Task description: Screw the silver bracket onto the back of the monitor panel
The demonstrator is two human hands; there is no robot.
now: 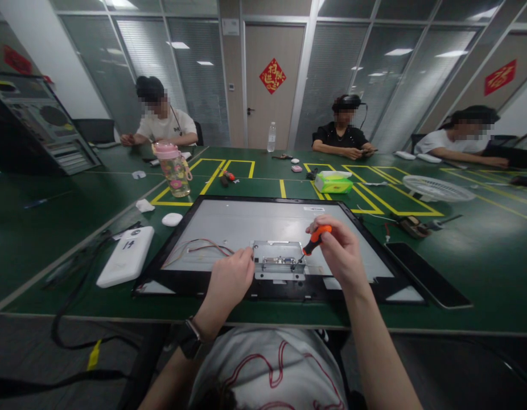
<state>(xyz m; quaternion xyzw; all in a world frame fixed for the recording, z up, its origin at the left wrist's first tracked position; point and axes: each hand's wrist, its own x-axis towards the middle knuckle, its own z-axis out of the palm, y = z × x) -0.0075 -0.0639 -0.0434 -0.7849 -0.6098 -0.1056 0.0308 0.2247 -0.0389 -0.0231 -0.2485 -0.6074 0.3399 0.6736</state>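
On the green tabletop [481,262], directly before the body, a flat monitor [229,225] lying face down, grey back side up inside a black frame. On the near middle of the monitor's back, a small metal box [278,259] with connector sockets facing the near edge. Right hand [340,253] above the right part of the monitor, fingers wrapped tight around the orange handle of a screwdriver [317,238], shaft slanting down and left, tip at the right side of the metal box. Left hand [229,282] over the near edge of the monitor, back of the hand up, fingers bent narrow with the tips touching the left side of the metal box; whether pinching anything there, cannot tell. Thin coloured wires [199,247] across the monitor's back, from the left part toward the metal box. Just left of the monitor, a white flat device [127,255]; just right of it, a dark flat slab [425,273]. Beyond the monitor's far left corner, a clear bottle [175,169] with a pink lid; beyond its far right corner, a green tissue pack [333,182] and, further right, a white fan grille [434,188]. Well beyond the monitor, at the far side of the tabletop, three other persons seated, their own hands resting there.
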